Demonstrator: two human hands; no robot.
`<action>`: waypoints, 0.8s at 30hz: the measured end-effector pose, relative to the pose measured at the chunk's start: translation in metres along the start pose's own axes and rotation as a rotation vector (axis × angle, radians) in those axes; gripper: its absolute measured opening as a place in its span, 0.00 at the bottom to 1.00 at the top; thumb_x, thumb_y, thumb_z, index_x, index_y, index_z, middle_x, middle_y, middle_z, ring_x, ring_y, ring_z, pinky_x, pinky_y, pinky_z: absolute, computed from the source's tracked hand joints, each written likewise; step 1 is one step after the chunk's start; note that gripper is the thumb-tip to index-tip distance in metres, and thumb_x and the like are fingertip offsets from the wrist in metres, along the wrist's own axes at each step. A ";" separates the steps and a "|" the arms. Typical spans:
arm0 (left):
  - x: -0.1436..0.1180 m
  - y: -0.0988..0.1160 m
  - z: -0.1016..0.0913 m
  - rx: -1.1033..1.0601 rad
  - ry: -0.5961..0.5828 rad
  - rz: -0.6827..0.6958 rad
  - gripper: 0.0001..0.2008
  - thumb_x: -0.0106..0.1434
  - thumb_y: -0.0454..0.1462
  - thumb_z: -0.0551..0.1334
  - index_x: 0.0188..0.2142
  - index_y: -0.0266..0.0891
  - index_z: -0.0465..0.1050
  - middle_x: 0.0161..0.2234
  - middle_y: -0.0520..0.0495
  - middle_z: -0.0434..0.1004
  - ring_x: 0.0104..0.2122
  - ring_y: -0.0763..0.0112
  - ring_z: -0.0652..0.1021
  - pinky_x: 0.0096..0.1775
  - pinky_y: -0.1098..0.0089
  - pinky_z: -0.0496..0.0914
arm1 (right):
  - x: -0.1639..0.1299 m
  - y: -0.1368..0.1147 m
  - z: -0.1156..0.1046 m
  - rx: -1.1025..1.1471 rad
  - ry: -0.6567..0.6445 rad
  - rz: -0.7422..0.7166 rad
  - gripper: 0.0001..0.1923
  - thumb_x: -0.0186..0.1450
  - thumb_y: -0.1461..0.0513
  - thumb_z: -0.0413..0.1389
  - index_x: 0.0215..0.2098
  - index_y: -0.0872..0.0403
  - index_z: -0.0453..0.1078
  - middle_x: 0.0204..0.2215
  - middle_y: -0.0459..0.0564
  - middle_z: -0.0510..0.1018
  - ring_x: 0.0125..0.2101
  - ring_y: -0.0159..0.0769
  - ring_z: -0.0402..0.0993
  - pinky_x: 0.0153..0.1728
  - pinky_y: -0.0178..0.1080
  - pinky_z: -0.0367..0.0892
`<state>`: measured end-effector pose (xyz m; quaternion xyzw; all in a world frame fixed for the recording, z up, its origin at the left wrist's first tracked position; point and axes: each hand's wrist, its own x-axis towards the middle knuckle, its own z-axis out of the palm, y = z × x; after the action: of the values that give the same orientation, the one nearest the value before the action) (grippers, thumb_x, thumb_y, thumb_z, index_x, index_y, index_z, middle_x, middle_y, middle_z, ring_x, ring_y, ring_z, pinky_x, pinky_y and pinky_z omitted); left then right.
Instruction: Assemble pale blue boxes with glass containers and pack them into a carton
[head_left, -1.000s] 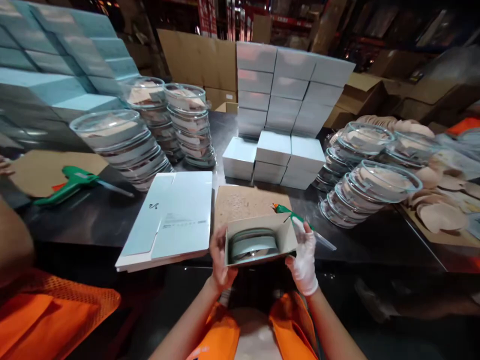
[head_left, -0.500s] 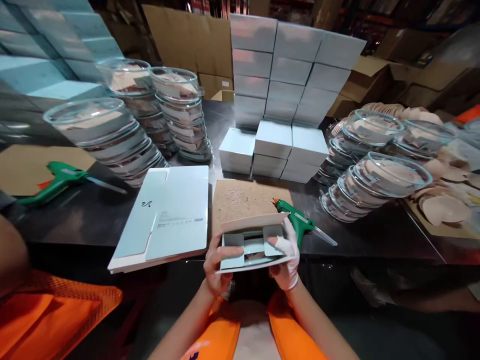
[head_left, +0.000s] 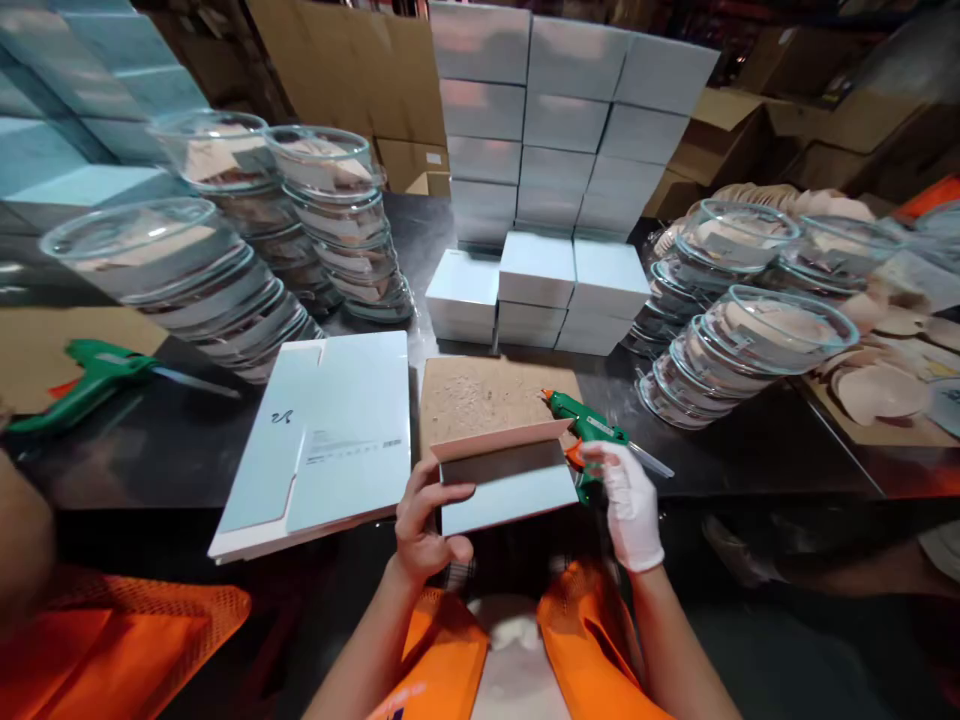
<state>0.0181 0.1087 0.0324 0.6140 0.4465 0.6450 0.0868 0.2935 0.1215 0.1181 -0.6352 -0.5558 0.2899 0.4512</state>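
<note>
Left of frame: second green glue gun (head_left: 82, 372) lies on brown card at the bench (head_left: 180, 440) edge; leaning stacks of clear glass dishes (head_left: 187, 280) behind it. A flat, unfolded pale-blue carton blank (head_left: 322, 440) sits lower centre-left.

Centre: my bare left hand (head_left: 420, 525) grips the small pale-blue cardboard box (head_left: 506, 480) by its left end, fingers curled round the edge. Half a second ago the inner flaps stood open; now they are folded in and a flat blue panel faces me, with only the brown outer flap (head_left: 499, 438) raised. Box sits low centre, just off the bench's near edge above my lap.

Right: my white-gloved right hand (head_left: 628, 505) has left the box and closes on the green hot-glue gun (head_left: 589, 430) beside the speckled brown cardboard mat (head_left: 472, 395). Reads as flaps closed, sealing stage.

Behind: stacked finished boxes (head_left: 555, 150).
</note>
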 end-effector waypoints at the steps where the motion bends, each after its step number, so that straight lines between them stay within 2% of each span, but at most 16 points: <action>1: -0.001 -0.001 0.001 -0.008 -0.011 0.034 0.39 0.52 0.73 0.64 0.35 0.40 0.85 0.45 0.39 0.80 0.47 0.56 0.83 0.48 0.63 0.78 | 0.004 0.007 -0.010 -0.185 0.061 0.066 0.21 0.71 0.44 0.51 0.42 0.49 0.75 0.44 0.57 0.83 0.48 0.52 0.81 0.51 0.52 0.74; 2: -0.001 -0.002 0.003 -0.024 -0.027 0.066 0.38 0.52 0.71 0.67 0.37 0.40 0.85 0.45 0.39 0.79 0.49 0.55 0.82 0.50 0.62 0.77 | 0.008 0.013 -0.016 -0.353 0.098 0.152 0.21 0.69 0.42 0.53 0.40 0.49 0.75 0.43 0.58 0.83 0.47 0.54 0.81 0.50 0.54 0.74; 4: -0.002 -0.001 0.009 -0.050 -0.038 0.105 0.32 0.55 0.65 0.71 0.40 0.41 0.83 0.43 0.40 0.79 0.53 0.53 0.81 0.54 0.59 0.76 | 0.017 0.021 -0.021 -0.541 0.060 0.339 0.21 0.62 0.43 0.60 0.41 0.49 0.76 0.44 0.59 0.83 0.47 0.58 0.81 0.50 0.54 0.73; 7: -0.001 0.004 0.016 -0.045 0.005 0.103 0.23 0.58 0.57 0.72 0.40 0.41 0.81 0.36 0.45 0.77 0.53 0.52 0.80 0.57 0.55 0.74 | 0.031 0.026 -0.015 -0.417 -0.036 0.494 0.17 0.52 0.52 0.70 0.34 0.51 0.76 0.38 0.58 0.84 0.46 0.58 0.81 0.48 0.51 0.72; 9: 0.000 0.010 0.015 -0.044 0.023 0.076 0.22 0.59 0.55 0.73 0.40 0.42 0.80 0.35 0.46 0.77 0.53 0.52 0.80 0.58 0.54 0.73 | 0.038 0.028 -0.012 -0.260 -0.044 0.515 0.11 0.50 0.56 0.68 0.27 0.51 0.74 0.30 0.54 0.83 0.41 0.54 0.82 0.43 0.47 0.73; 11: 0.000 0.018 0.009 -0.056 0.053 0.009 0.20 0.59 0.53 0.74 0.42 0.42 0.80 0.38 0.46 0.78 0.55 0.52 0.79 0.58 0.55 0.72 | 0.041 0.030 -0.014 -0.114 -0.045 0.512 0.10 0.52 0.55 0.64 0.24 0.51 0.72 0.24 0.51 0.81 0.32 0.47 0.80 0.34 0.43 0.73; 14: -0.006 0.030 -0.002 -0.090 0.067 -0.203 0.18 0.61 0.49 0.75 0.45 0.44 0.80 0.47 0.44 0.80 0.58 0.54 0.77 0.55 0.61 0.74 | 0.033 0.027 -0.020 0.079 -0.009 0.476 0.14 0.54 0.49 0.59 0.25 0.50 0.68 0.21 0.47 0.78 0.23 0.40 0.74 0.26 0.40 0.70; 17: -0.010 0.042 -0.002 -0.117 0.048 -0.424 0.18 0.61 0.50 0.74 0.44 0.43 0.81 0.53 0.43 0.79 0.56 0.55 0.79 0.50 0.65 0.75 | 0.014 0.017 -0.024 0.242 0.150 0.361 0.19 0.51 0.47 0.65 0.30 0.49 0.66 0.23 0.44 0.79 0.22 0.36 0.73 0.25 0.38 0.70; 19: -0.007 0.049 0.005 -0.128 0.042 -0.513 0.18 0.60 0.51 0.74 0.43 0.43 0.81 0.50 0.43 0.80 0.53 0.56 0.80 0.49 0.65 0.75 | -0.001 0.005 -0.026 0.335 0.193 0.251 0.22 0.51 0.47 0.70 0.31 0.49 0.67 0.23 0.44 0.79 0.21 0.35 0.72 0.25 0.38 0.71; 20: -0.005 0.053 0.009 -0.140 0.029 -0.543 0.19 0.60 0.51 0.74 0.43 0.42 0.81 0.48 0.44 0.81 0.50 0.57 0.81 0.48 0.66 0.75 | -0.009 -0.001 -0.027 0.365 0.159 0.209 0.21 0.52 0.47 0.71 0.30 0.49 0.69 0.23 0.45 0.79 0.21 0.35 0.72 0.25 0.38 0.71; 22: 0.001 0.060 0.018 -0.164 0.003 -0.579 0.19 0.61 0.51 0.73 0.43 0.42 0.81 0.44 0.45 0.81 0.45 0.60 0.82 0.45 0.66 0.75 | -0.024 -0.013 -0.028 0.357 0.012 0.176 0.18 0.57 0.47 0.70 0.29 0.50 0.74 0.21 0.46 0.78 0.20 0.35 0.70 0.23 0.38 0.70; 24: 0.006 0.065 0.025 -0.147 -0.021 -0.577 0.17 0.61 0.50 0.73 0.43 0.42 0.81 0.43 0.45 0.82 0.45 0.59 0.82 0.48 0.64 0.75 | -0.039 -0.022 -0.025 0.308 -0.125 0.157 0.18 0.62 0.46 0.67 0.31 0.51 0.76 0.21 0.46 0.77 0.19 0.35 0.70 0.21 0.37 0.69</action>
<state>0.0664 0.0864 0.0774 0.4603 0.5537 0.6182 0.3153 0.2972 0.0767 0.1430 -0.5808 -0.4805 0.4447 0.4838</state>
